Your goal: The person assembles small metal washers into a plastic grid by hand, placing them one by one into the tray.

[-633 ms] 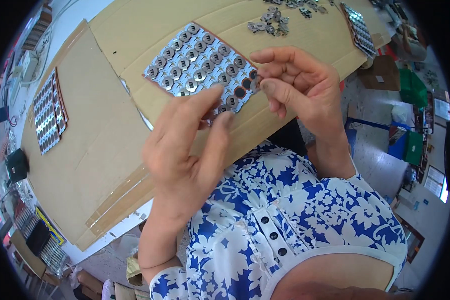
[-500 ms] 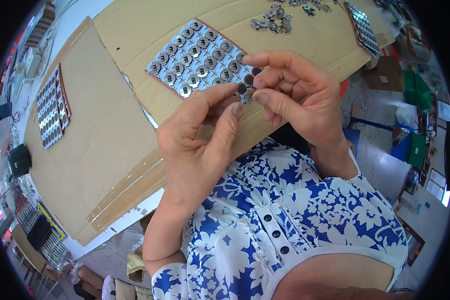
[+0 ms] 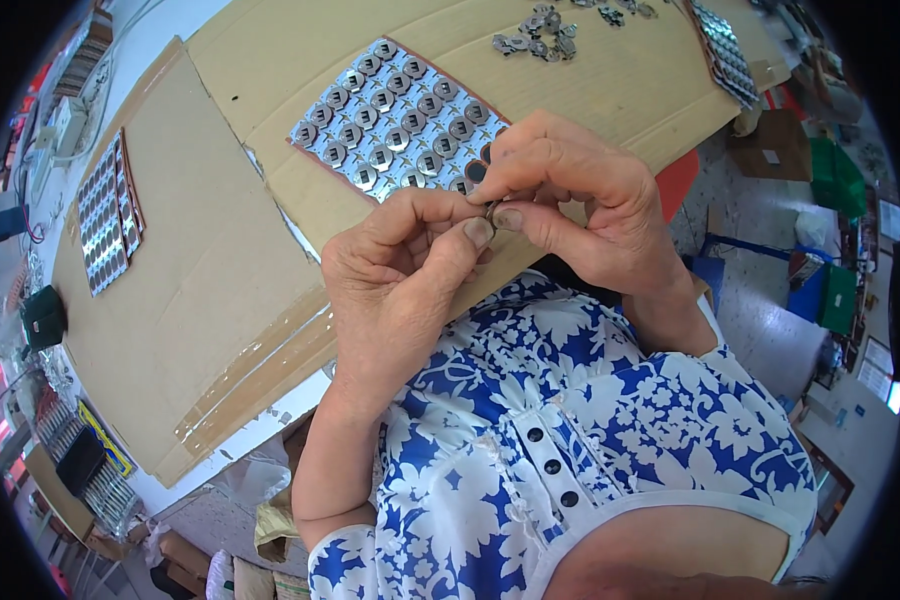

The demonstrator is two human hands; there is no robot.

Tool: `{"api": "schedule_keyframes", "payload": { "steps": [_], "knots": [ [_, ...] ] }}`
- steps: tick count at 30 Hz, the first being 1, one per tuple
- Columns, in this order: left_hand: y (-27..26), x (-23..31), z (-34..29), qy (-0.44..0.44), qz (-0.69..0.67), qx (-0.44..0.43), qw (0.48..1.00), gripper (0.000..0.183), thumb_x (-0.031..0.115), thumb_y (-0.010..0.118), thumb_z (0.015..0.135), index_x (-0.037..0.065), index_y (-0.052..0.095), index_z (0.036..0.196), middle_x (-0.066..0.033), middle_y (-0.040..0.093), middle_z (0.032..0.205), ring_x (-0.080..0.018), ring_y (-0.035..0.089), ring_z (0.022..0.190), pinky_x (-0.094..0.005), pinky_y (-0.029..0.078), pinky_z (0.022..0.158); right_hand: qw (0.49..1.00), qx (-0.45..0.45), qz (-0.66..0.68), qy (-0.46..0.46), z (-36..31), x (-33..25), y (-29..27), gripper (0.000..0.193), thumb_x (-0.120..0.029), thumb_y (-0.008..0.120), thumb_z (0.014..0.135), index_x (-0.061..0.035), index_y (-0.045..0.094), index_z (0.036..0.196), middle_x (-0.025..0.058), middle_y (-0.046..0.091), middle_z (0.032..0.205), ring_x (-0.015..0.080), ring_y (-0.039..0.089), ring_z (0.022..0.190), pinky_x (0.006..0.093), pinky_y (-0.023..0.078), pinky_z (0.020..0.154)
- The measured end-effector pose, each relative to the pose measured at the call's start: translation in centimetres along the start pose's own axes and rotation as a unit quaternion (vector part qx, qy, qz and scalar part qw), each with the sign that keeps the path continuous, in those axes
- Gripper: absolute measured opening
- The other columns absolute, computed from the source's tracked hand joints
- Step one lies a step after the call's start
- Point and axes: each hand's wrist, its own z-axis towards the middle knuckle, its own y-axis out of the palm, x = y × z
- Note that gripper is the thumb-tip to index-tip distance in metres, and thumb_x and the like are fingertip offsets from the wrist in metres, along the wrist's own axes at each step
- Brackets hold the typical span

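In front of my chest my two hands meet at the fingertips. My left hand [image 3: 400, 275] is closed in a thumb-and-finger pinch on a small dark metal piece [image 3: 491, 212], mostly hidden by the fingers. From the other side my right hand [image 3: 590, 205] pinches the same piece with thumb and index finger. Just beyond them lies a white circuit board panel [image 3: 355, 112] with rows of round silver metal clips. At its near right corner some black round spots [image 3: 476, 171] show without clips, partly covered by my right hand.
Loose metal clips [image 3: 540, 40] lie in a heap beyond the panel. Another panel [image 3: 722, 60] sits at the table's far right edge, and stacked panels [image 3: 105, 215] lie at the left. Brown cardboard [image 3: 200, 270] covers the table. Green bins [image 3: 836, 178] stand at the right.
My hands have drawn closer together, with the right fingers curling down onto the small piece. The piece shows less than before.
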Motion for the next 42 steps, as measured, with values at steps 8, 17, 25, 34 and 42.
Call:
{"api": "schedule_keyframes", "payload": {
  "steps": [8, 17, 25, 34, 42],
  "knots": [
    [0.6, 0.6, 0.2, -0.017, -0.052, -0.011, 0.998, 0.024, -0.001, 0.069, 0.109, -0.008, 0.078, 0.129, -0.0059, 0.079, 0.099, -0.0072, 0.074, 0.085, -0.0235, 0.062, 0.078, 0.996, -0.024, 0.015, -0.081, 0.4, 0.9, -0.3, 0.019, 0.011, 0.077, 0.097, -0.0005, 0.079, 0.113, 0.0058, 0.069, 0.117, 0.0163, 0.070, 0.106, 0.0294, 0.058, 0.085],
    [0.3, -0.4, 1.9, -0.044, -0.060, -0.002, 0.997, 0.028, 0.002, 0.065, 0.111, -0.008, 0.073, 0.136, -0.0111, 0.081, 0.106, -0.0149, 0.080, 0.091, -0.0289, 0.067, 0.085, 0.989, 0.018, 0.150, 0.002, 0.7, 4.4, 0.5, 0.016, 0.007, 0.071, 0.108, 0.0007, 0.076, 0.121, 0.0036, 0.073, 0.116, 0.0088, 0.073, 0.103, 0.0238, 0.061, 0.089],
    [-1.5, -0.8, 1.1, -0.037, -0.227, -0.035, 0.972, 0.023, 0.002, 0.063, 0.109, -0.007, 0.074, 0.127, -0.0113, 0.078, 0.103, -0.0170, 0.077, 0.087, -0.0346, 0.066, 0.081, 0.971, 0.039, 0.226, 0.062, 0.1, 3.8, 0.4, 0.018, 0.001, 0.069, 0.112, 0.0035, 0.074, 0.130, 0.0047, 0.078, 0.110, 0.0087, 0.076, 0.093, 0.0245, 0.066, 0.079],
    [-0.4, -1.8, 0.1, 0.055, -0.168, -0.039, 0.983, 0.024, 0.001, 0.065, 0.113, -0.005, 0.070, 0.135, -0.0100, 0.076, 0.107, -0.0148, 0.074, 0.092, -0.0317, 0.064, 0.081, 0.978, 0.006, 0.207, 0.039, 0.1, 1.9, 2.2, 0.022, 0.005, 0.068, 0.111, 0.0056, 0.072, 0.132, 0.0085, 0.080, 0.112, 0.0104, 0.078, 0.098, 0.0257, 0.066, 0.086],
    [0.5, -2.0, -1.0, 0.105, -0.108, -0.020, 0.988, 0.039, -0.006, 0.069, 0.111, -0.006, 0.058, 0.149, -0.0110, 0.075, 0.117, -0.0149, 0.076, 0.104, -0.0307, 0.065, 0.094, 0.960, 0.003, 0.253, 0.124, 0.1, 0.9, 1.4, 0.025, 0.001, 0.068, 0.111, 0.0052, 0.073, 0.135, 0.0059, 0.078, 0.105, 0.0072, 0.074, 0.089, 0.0213, 0.061, 0.080]
  ]
}}
